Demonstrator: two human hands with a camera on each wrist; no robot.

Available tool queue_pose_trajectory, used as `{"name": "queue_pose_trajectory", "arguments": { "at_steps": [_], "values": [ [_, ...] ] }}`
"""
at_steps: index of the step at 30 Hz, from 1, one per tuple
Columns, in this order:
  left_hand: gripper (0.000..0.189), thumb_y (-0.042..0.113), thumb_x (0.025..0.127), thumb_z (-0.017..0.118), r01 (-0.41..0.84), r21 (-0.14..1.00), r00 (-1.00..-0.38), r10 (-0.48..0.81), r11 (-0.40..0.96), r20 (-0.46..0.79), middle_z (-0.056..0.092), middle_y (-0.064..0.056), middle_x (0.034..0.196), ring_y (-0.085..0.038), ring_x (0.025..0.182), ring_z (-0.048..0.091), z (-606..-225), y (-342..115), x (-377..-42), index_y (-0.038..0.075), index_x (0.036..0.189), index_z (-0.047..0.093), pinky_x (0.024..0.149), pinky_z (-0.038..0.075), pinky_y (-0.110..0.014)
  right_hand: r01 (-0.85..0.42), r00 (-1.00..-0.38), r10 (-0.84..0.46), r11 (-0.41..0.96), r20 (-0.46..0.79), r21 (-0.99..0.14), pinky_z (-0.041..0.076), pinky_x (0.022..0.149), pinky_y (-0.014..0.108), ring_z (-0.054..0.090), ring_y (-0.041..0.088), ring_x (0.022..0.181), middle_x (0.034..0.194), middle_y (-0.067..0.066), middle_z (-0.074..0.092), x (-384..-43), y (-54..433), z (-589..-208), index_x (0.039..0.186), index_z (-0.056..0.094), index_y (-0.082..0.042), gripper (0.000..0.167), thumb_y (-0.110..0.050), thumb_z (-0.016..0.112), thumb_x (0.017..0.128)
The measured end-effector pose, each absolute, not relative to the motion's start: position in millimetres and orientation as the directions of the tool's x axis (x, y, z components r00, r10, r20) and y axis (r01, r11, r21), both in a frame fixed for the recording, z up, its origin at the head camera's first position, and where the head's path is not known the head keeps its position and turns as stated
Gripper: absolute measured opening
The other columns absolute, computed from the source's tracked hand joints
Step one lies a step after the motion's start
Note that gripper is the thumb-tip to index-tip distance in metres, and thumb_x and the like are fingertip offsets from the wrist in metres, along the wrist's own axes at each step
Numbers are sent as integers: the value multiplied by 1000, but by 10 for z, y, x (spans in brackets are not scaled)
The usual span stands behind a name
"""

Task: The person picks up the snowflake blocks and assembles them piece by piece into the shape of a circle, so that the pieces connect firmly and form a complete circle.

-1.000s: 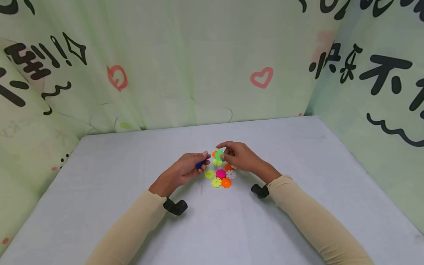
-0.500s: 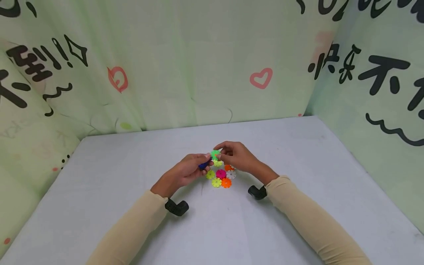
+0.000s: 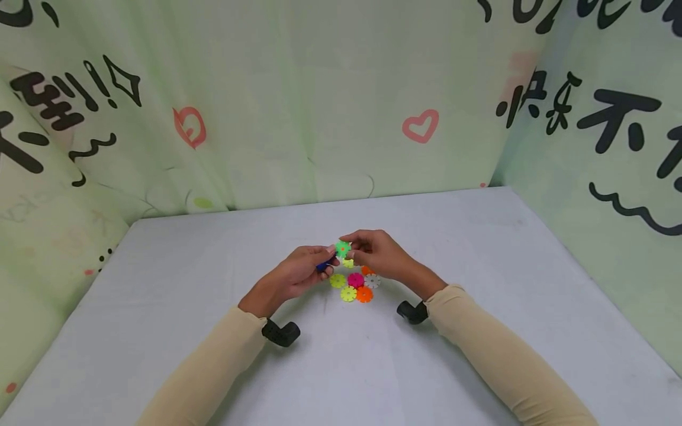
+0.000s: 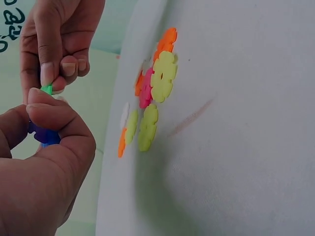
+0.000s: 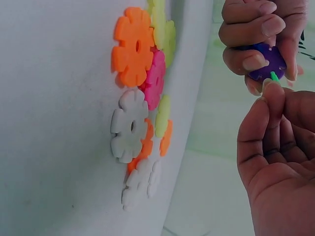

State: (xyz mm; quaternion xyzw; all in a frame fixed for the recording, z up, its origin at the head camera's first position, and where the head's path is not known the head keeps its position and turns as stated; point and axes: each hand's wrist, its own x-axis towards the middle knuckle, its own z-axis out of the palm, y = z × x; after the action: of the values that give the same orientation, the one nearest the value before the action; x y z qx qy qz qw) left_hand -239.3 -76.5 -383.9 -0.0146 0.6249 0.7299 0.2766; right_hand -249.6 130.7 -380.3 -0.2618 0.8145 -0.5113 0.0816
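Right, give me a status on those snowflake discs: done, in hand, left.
Done: nothing joined is visible yet. In hand: the left hand pinches a blue disc, and the right hand pinches a green disc, edge against the blue one. Left: the loose discs, yellow, pink, orange and white, lie on the table.

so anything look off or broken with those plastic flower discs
Nothing stands out. The loose discs lie flat in a cluster on the table; the left hand holds a blue disc, the right hand a green disc, both seemingly intact.
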Motion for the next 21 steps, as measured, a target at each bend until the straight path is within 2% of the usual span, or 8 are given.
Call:
{"name": "queue_pose_trajectory", "arguments": {
  "at_steps": [4, 10, 17, 21],
  "values": [
    [29, 20, 103, 49, -418, 906, -848, 389, -74, -359, 55, -10, 94, -14, 70, 47, -3858, -769, -2389, -5, 114, 57, 61, 40, -19, -336, -850, -509, 328, 134, -883, 54, 74, 40, 62, 41, 82, 93, 25, 61, -2471, 1275, -3810, 126, 59, 4, 32, -1, 60, 94],
    [28, 21, 103, 50, -413, 909, -849, 384, -54, -363, 56, -9, 96, -14, 70, 48, -3859, -778, -2379, -2, 116, 57, 62, 41, -20, -327, -850, -513, 333, 121, -885, 54, 73, 44, 63, 41, 81, 93, 25, 61, -2461, 1270, -3800, 126, 60, 3, 33, -2, 60, 94],
    [35, 27, 100, 56, -300, 946, -855, 404, 123, -324, 67, -10, 104, -20, 82, 64, -3827, -830, -2378, 3, 125, 59, 72, 49, -29, -323, -841, -534, 374, 83, -869, 55, 73, 37, 64, 39, 81, 94, 16, 64, -2479, 1353, -3700, 126, 60, 2, 34, -2, 62, 93],
    [31, 21, 100, 57, -331, 936, -859, 371, 120, -351, 68, -12, 104, -21, 79, 65, -3850, -857, -2393, 2, 125, 59, 70, 50, -27, -342, -819, -573, 451, 26, -824, 53, 71, 35, 64, 32, 82, 96, 6, 65, -2491, 1413, -3690, 127, 60, 0, 36, -6, 64, 92]
  ]
}}
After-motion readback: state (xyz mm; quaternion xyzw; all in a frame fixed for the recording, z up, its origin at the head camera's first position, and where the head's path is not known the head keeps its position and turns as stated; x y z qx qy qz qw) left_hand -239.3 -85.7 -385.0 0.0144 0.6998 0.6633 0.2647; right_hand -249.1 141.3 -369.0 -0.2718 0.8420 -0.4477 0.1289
